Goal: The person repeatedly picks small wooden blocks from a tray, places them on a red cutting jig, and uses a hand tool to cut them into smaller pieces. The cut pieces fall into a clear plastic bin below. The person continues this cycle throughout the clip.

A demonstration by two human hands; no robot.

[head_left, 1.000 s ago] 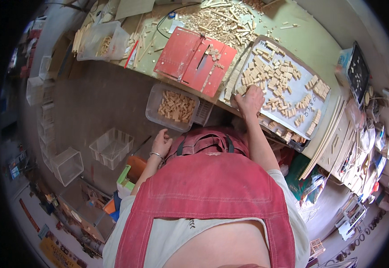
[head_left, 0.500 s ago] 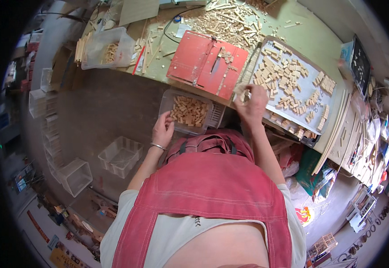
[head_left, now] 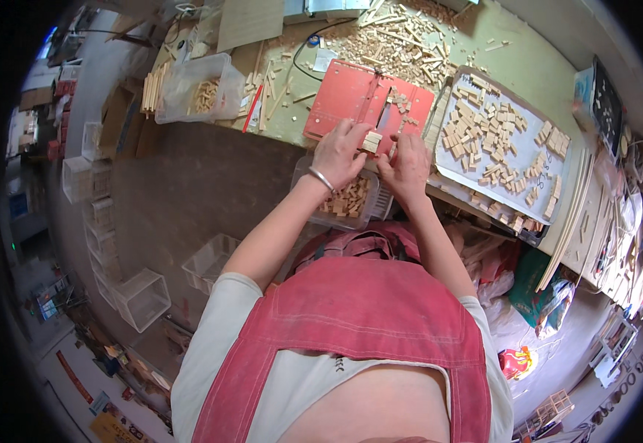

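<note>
A red flat saw table (head_left: 330,92) with a slot lies at the bench's front edge. Over its near part, my left hand (head_left: 339,156), with a metal bangle at the wrist, has its thumb and fingers closed at the side of a few small light wooden blocks (head_left: 371,142) set side by side. Close on the right, the curled fingers and thumb of my right hand (head_left: 408,168) pinch what looks like another small wooden block (head_left: 393,150), partly hidden. Below my hands a clear plastic bin (head_left: 326,216) holds many wooden blocks, partly covered by my left wrist.
To the right, a lined tray (head_left: 500,127) carries rows and loose groups of blocks. Wood offcuts (head_left: 402,44) are heaped behind the saw table. A clear bin (head_left: 177,92), a red stick (head_left: 253,109) and a black cable (head_left: 301,59) lie left. Long strips (head_left: 566,218) edge the right side.
My left hand has moved up and right from the block bin onto the saw table. My right hand has come left from the tray's edge, and blocks now sit between both hands.
</note>
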